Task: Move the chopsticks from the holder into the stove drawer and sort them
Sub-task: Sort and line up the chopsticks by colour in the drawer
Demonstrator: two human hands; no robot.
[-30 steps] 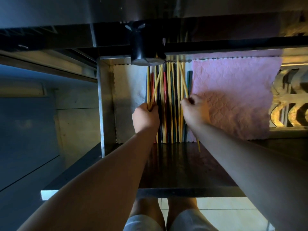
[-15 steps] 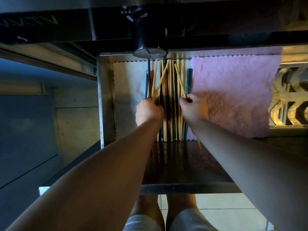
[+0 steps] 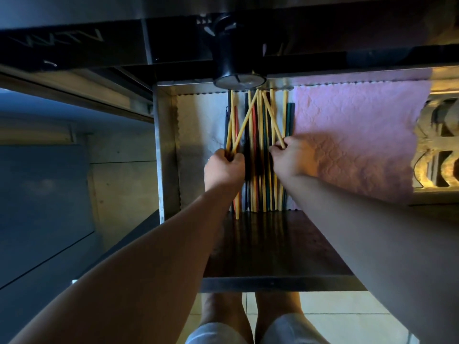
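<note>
We look down into an open metal stove drawer [image 3: 166, 150]. Inside it, a row of chopsticks [image 3: 260, 170] lies side by side, running away from us: mostly yellow, with red, dark green and black ones mixed in. They rest on a pale liner [image 3: 198, 125] on the drawer floor. A pink quilted cloth [image 3: 360, 135] covers the drawer's right part, just beside the row.

Our left hand [image 3: 223, 170] is closed around a few yellow chopsticks [image 3: 233, 130], which slant across the row. Our right hand [image 3: 293, 157] pinches other yellow chopsticks [image 3: 272, 115] between fingertips, angled the opposite way.

A black round knob [image 3: 236, 68] on the stove front hangs over the far ends of the sticks, hiding their tips. A dark shelf [image 3: 273, 247] lies below the drawer, nearer us.
</note>
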